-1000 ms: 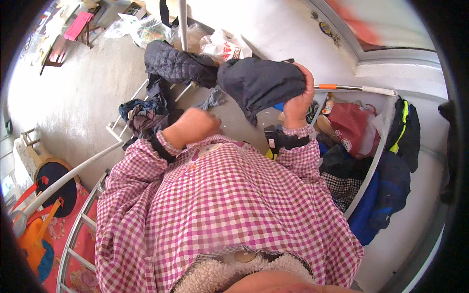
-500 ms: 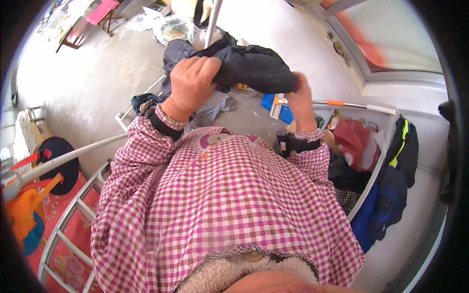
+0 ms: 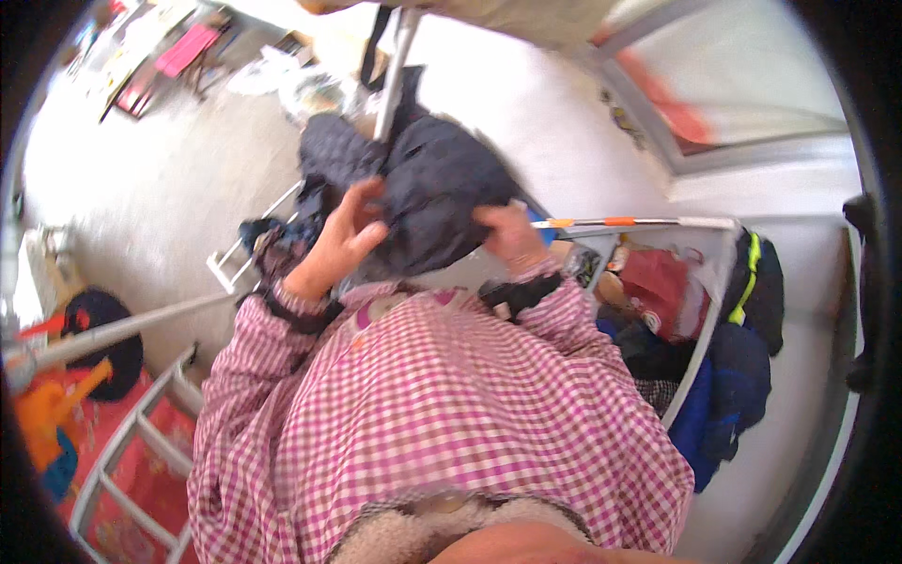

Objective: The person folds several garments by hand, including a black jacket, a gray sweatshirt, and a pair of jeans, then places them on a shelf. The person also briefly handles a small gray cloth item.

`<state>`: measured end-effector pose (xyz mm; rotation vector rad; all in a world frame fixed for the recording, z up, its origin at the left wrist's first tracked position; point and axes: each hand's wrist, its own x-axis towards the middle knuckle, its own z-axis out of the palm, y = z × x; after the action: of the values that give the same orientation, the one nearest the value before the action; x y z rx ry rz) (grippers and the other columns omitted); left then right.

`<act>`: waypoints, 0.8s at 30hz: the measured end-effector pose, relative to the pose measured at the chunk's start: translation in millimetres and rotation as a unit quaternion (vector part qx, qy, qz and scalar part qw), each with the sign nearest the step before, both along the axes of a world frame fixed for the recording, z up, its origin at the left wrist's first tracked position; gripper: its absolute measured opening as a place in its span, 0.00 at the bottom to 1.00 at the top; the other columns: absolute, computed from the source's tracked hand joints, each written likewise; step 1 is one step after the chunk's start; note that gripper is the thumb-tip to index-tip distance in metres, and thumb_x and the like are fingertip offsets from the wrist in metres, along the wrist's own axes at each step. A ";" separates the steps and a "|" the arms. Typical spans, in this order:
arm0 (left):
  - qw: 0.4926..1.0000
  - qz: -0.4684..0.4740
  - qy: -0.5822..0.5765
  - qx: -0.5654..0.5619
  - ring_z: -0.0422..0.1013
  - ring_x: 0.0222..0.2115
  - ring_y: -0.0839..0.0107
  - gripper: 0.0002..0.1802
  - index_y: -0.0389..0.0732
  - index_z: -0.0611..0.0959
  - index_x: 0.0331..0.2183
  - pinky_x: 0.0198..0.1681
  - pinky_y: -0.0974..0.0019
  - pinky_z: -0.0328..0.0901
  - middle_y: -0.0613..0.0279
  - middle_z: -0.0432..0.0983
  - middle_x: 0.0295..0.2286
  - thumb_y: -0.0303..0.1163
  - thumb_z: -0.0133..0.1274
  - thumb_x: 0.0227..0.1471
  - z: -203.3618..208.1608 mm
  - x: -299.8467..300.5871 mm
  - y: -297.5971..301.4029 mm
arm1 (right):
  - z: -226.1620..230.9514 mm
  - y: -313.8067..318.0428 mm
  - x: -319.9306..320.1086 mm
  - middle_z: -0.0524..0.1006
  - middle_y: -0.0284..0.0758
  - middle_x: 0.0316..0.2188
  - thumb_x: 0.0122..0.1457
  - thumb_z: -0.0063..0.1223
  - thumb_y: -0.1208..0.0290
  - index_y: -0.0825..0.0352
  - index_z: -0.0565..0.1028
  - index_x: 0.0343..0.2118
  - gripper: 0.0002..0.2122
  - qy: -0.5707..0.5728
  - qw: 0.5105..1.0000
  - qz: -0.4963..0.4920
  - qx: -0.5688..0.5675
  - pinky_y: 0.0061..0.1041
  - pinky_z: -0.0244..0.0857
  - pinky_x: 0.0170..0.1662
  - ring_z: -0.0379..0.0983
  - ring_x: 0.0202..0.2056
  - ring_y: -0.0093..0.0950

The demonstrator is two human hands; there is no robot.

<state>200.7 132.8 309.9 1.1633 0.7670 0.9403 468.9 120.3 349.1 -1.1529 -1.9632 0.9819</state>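
Bulging in soft folds, dark cloth (image 3: 440, 193) sits between the left hand (image 3: 340, 242), fingers spread, and right hand (image 3: 513, 237), grip unclear.

They've got on a baggy gingham smock (image 3: 442, 404), pinky-purple, brown and white checks, long sleeves (image 3: 246, 352), some purplish print (image 3: 381, 308) on the front, black wristbands (image 3: 303, 316), plus a fuzzy cream fleece collar (image 3: 376, 536).
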 end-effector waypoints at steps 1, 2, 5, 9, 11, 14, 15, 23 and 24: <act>0.992 -0.087 -0.086 0.024 0.61 0.54 0.68 0.40 0.33 0.60 0.59 0.58 0.64 0.56 0.57 0.65 0.52 0.45 0.56 0.54 0.4 3.4 1.6 | -1.0 -3.2 -9.0 0.74 0.42 0.49 0.52 0.51 0.82 0.70 0.72 0.50 0.19 0.236 0.960 0.023 -0.146 0.33 0.62 0.57 0.71 0.51 0.35; 0.984 -0.149 -0.095 0.030 0.61 0.55 0.66 0.40 0.33 0.62 0.58 0.60 0.64 0.52 0.57 0.64 0.54 0.45 0.56 0.53 2.5 4.6 -2.5 | -3.6 -5.4 -19.8 0.72 0.40 0.52 0.53 0.49 0.82 0.71 0.69 0.54 0.23 0.383 0.886 0.045 -0.259 0.35 0.60 0.59 0.69 0.53 0.35; 0.975 -0.218 -0.019 0.033 0.59 0.56 0.62 0.38 0.37 0.62 0.60 0.61 0.61 0.52 0.57 0.63 0.56 0.44 0.53 0.54 9.8 9.7 -6.1 | -9.5 -12.5 -36.2 0.72 0.40 0.53 0.50 0.48 0.81 0.71 0.67 0.55 0.25 0.512 0.740 0.045 -0.433 0.36 0.60 0.59 0.69 0.53 0.35; 0.967 -0.148 -0.204 0.029 0.63 0.54 0.65 0.29 0.35 0.70 0.55 0.59 0.63 0.55 0.57 0.69 0.52 0.41 0.51 0.57 9.0 7.4 -9.8 | -10.4 -15.8 -43.3 0.72 0.41 0.52 0.49 0.49 0.80 0.72 0.67 0.55 0.25 0.550 0.719 0.027 -0.424 0.36 0.60 0.59 0.70 0.52 0.36; 0.985 -0.102 -0.121 0.065 0.65 0.52 0.65 0.26 0.34 0.70 0.55 0.57 0.64 0.58 0.56 0.70 0.51 0.40 0.47 0.60 1.4 7.5 -5.5 | -5.7 -18.6 -42.2 0.73 0.41 0.52 0.49 0.47 0.80 0.72 0.67 0.55 0.25 0.523 0.740 0.016 -0.423 0.37 0.61 0.59 0.70 0.52 0.36; 0.967 -0.056 -0.212 -0.126 0.70 0.48 0.66 0.22 0.35 0.69 0.54 0.52 0.64 0.65 0.56 0.71 0.49 0.37 0.44 0.62 -15.7 13.0 8.2 | 0.5 -23.1 -43.6 0.73 0.42 0.51 0.49 0.46 0.81 0.72 0.67 0.55 0.26 0.524 0.746 0.000 -0.411 0.38 0.61 0.58 0.71 0.51 0.38; 0.957 -0.041 -0.222 -0.183 0.70 0.48 0.66 0.21 0.35 0.70 0.53 0.53 0.63 0.64 0.57 0.71 0.49 0.36 0.45 0.62 -21.5 18.0 14.7 | 1.5 -24.1 -44.5 0.73 0.42 0.51 0.48 0.46 0.81 0.72 0.67 0.55 0.26 0.532 0.744 -0.003 -0.405 0.39 0.62 0.58 0.71 0.51 0.38; 0.972 -0.135 -0.138 0.136 0.66 0.52 0.65 0.22 0.40 0.76 0.50 0.58 0.61 0.59 0.57 0.71 0.50 0.28 0.57 0.52 -36.5 33.1 23.2 | -10.4 -28.5 -45.8 0.75 0.44 0.49 0.50 0.45 0.80 0.76 0.72 0.48 0.20 0.492 0.772 0.043 -0.400 0.38 0.65 0.55 0.73 0.48 0.38; 0.966 -0.116 -0.072 0.218 0.66 0.52 0.64 0.22 0.40 0.76 0.50 0.57 0.61 0.60 0.56 0.71 0.50 0.28 0.57 0.52 -35.2 31.4 24.5 | -12.5 -28.5 -43.5 0.75 0.44 0.48 0.52 0.44 0.79 0.77 0.73 0.47 0.18 0.507 0.746 0.024 -0.431 0.37 0.66 0.54 0.73 0.47 0.37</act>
<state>232.1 157.3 274.7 1.5104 0.3000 1.0093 425.4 91.7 336.6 -0.6506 -0.6073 2.0850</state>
